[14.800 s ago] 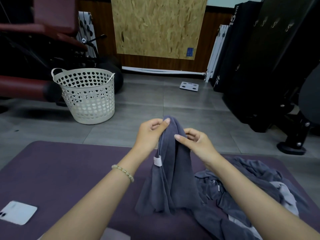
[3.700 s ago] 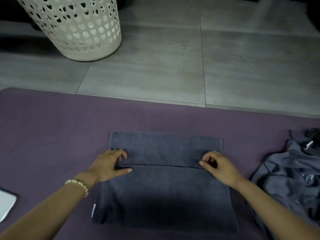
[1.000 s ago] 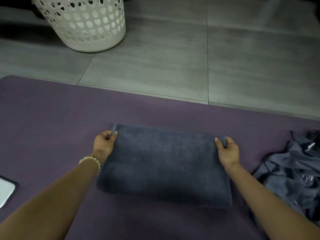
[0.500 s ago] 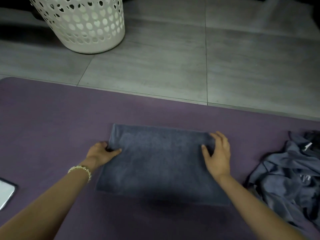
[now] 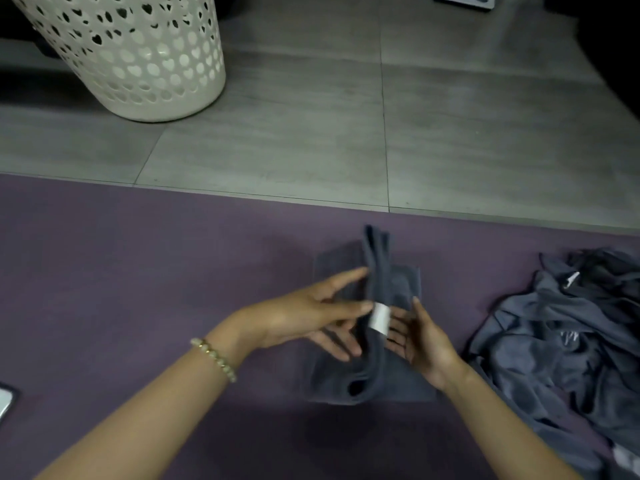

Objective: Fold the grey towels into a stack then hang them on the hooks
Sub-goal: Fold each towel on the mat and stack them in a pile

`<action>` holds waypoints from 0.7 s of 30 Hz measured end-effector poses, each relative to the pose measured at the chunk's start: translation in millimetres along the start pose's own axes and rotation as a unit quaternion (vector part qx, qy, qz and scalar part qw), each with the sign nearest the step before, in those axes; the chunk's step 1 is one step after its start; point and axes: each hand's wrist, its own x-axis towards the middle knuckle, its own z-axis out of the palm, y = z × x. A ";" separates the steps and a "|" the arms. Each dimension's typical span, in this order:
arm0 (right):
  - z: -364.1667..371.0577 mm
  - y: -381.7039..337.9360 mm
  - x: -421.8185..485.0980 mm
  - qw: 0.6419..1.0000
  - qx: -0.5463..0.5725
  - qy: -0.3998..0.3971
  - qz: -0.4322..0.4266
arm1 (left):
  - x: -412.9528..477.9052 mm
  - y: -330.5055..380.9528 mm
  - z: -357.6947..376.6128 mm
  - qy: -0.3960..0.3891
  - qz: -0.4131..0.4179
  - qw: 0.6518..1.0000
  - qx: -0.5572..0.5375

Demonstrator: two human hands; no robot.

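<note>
Now the grey towel [image 5: 378, 271] has its upright fold running toward the mat's [image 5: 138, 271] far edge, pressed between the straight-fingered left hand [image 5: 304, 317] and right hand [image 5: 426, 344].

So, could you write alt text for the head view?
The left hand and right hand hold up a fold of a dark grey terry towel on a purple mat; crumpled grey towels lie at right, a white perforated plastic basket behind.

Dim, soft light; floor [image 5: 467, 133] brightest at 12 o'clock, corners at 11 and 1 o'clock nearly black, details slightly blurred.
</note>
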 end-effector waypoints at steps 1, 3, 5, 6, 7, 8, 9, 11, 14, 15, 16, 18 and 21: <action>-7.5 -3.2 1.4 1.000 0.016 0.008 0.021 | 11.1 -5.3 4.1 0.034 0.033 0.999 -0.003; -15.4 -5.4 0.5 0.999 0.014 0.030 0.030 | 34.6 -29.2 0.6 0.179 0.089 0.970 0.135; -11.9 -0.5 -0.2 0.997 -0.034 0.063 -0.013 | 54.2 -60.5 -0.9 0.237 0.076 0.891 0.378; -8.6 4.4 2.2 0.991 -0.084 0.093 -0.055 | 61.4 -74.3 1.3 0.232 0.066 0.852 0.465; -4.3 8.7 4.0 0.975 -0.146 0.131 -0.108 | 67.8 -87.9 3.9 0.217 0.058 0.822 0.523; -1.5 13.8 6.7 0.946 -0.217 0.168 -0.170 | 73.1 -99.3 7.3 0.211 0.056 0.800 0.559; 0.5 18.4 8.1 0.914 -0.278 0.192 -0.226 | 78.3 -108.7 10.9 0.209 0.050 0.782 0.585; 1.6 21.7 7.5 0.858 -0.346 0.222 -0.308 | 86.1 -120.6 16.5 0.218 0.041 0.767 0.602; -5.1 14.7 9.4 0.815 -0.378 0.251 -0.361 | 95.8 -127.5 20.5 0.244 0.034 0.765 0.595; -8.6 11.3 12.5 0.810 -0.385 0.256 -0.362 | 99.5 -129.7 21.3 0.249 0.032 0.761 0.598; -12.7 8.3 16.7 0.808 -0.391 0.261 -0.356 | 102.3 -131.6 22.4 0.254 0.032 0.752 0.608; -20.5 6.8 24.7 0.807 -0.404 0.267 -0.339 | 106.5 -134.8 24.7 0.267 0.028 0.743 0.612; -29.3 13.4 31.5 0.796 -0.433 0.280 -0.318 | 112.8 -138.0 25.3 0.270 0.036 0.730 0.627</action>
